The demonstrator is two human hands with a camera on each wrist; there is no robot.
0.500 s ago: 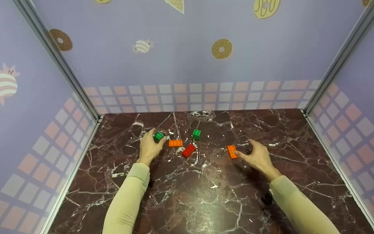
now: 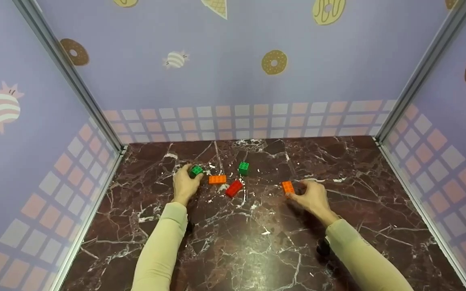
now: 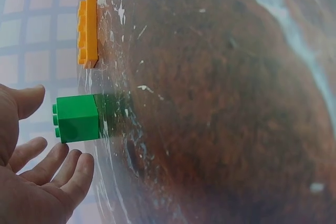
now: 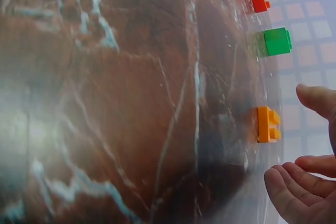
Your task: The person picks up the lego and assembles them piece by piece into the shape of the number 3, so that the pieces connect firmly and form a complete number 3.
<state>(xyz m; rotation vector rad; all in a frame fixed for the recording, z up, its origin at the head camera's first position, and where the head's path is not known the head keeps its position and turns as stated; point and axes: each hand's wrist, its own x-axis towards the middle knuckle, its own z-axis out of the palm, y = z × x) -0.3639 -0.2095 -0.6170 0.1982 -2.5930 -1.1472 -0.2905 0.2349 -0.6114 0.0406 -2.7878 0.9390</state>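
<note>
On the left, my left hand (image 2: 185, 186) reaches around a green square toy brick (image 2: 197, 170). The left wrist view shows thumb and fingers spread, with the brick (image 3: 77, 118) between them; a fingertip lies close under it, and contact is unclear. To the right, my right hand (image 2: 313, 197) is at an orange toy brick (image 2: 288, 187). In the right wrist view a gap shows between thumb and fingers, and the orange brick (image 4: 269, 125) stands just beyond them. Between the hands lie a second orange brick (image 2: 217, 179), a red brick (image 2: 234, 188) and another green brick (image 2: 244, 168).
All the bricks rest on a dark red marbled tabletop (image 2: 233, 242). A lilac back wall (image 2: 217, 81) with printed sweets closes off the far edge. Similar panels stand at left and right, joined by grey metal corner posts (image 2: 403, 76).
My right hand has moved slightly left, its fingers drawing nearer the right-hand orange brick. The left hand has shifted only a little around the green brick. The bricks look unmoved.
</note>
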